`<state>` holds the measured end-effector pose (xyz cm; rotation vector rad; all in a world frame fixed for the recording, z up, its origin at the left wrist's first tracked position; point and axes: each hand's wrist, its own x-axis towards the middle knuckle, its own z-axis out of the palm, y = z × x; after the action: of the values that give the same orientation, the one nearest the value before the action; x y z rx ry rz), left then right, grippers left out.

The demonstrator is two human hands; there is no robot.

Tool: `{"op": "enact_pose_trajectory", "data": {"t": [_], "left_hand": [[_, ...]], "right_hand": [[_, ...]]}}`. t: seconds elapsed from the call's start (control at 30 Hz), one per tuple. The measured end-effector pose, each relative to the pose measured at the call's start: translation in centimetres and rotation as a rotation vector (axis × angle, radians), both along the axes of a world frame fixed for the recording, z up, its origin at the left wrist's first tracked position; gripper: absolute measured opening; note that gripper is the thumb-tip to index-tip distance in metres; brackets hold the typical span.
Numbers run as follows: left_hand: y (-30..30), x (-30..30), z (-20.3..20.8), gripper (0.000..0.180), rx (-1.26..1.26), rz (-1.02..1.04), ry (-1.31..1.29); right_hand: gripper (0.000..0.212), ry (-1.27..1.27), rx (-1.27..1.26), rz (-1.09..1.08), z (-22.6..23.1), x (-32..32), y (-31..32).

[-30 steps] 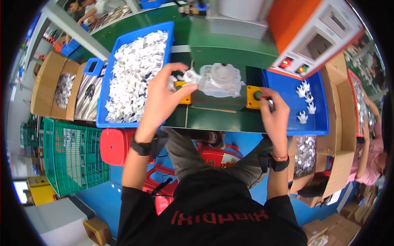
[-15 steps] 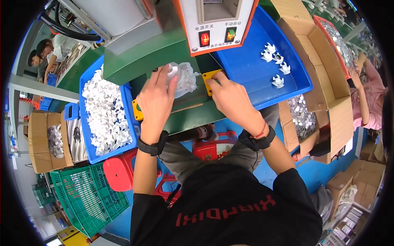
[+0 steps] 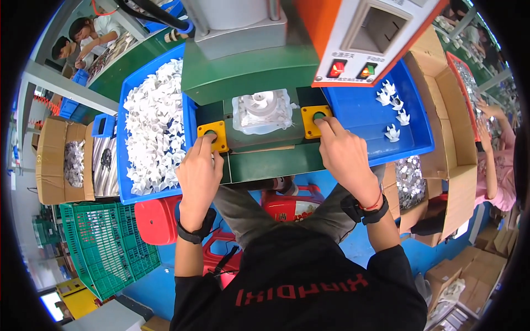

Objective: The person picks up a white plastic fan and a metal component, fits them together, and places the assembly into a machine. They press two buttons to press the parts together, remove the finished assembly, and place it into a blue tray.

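Centrally, round finned white piece [image 3: 260, 103] between square yellow button boxes [image 3: 220, 132] [image 3: 310, 130]

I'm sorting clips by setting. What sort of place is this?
Most likely a factory workshop. The left hand and right hand are at yellow button boxes in front of a green press; a blue tray at the left is heaped with white parts; other people are busy nearby.

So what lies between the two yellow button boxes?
In the head view, a translucent holder with a white finned part on it lies between the left box and right box.
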<state>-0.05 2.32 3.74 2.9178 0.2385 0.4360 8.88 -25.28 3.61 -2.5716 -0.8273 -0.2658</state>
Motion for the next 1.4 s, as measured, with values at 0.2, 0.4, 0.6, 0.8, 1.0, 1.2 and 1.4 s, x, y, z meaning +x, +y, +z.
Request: {"op": "enact_pose_trajectory", "data": {"t": [0.2,0.4,0.6,0.8,1.0,1.2,1.4], "left_hand": [[0.4,1.0,0.9,0.024,-0.159,-0.043,-0.057],[-2.8,6.3,1.8,0.026,-0.312,-0.135,-0.325],[-3.9,8.4,2.8,0.024,-0.13,-0.185,-0.131],[-9.1,7.3,-0.8,0.019,-0.529,-0.275,-0.595],[-18.3,8.2,-0.7,0.022,-0.809,-0.486,-0.24],[-14.1,6.4,-0.1,0.029,-0.867,-0.513,-0.224],[-6.3,6.4,1.8,0.04,-0.376,-0.254,-0.255]], "right_hand": [[0.029,0.066,0.149,-0.008,-0.3,0.8,-0.6],[0.028,0.132,0.495,-0.111,-1.0,0.6,-1.5],[0.03,0.348,0.944,-0.212,0.1,-0.4,-4.2],[0.03,0.453,1.215,-0.3,-0.4,-2.6,-8.3],[0.023,0.472,1.302,-0.225,-0.9,-4.3,-8.1],[0.026,0.588,1.225,-0.137,0.1,-3.8,-4.0],[0.025,0.619,1.008,0.009,2.0,1.9,4.0]]}}
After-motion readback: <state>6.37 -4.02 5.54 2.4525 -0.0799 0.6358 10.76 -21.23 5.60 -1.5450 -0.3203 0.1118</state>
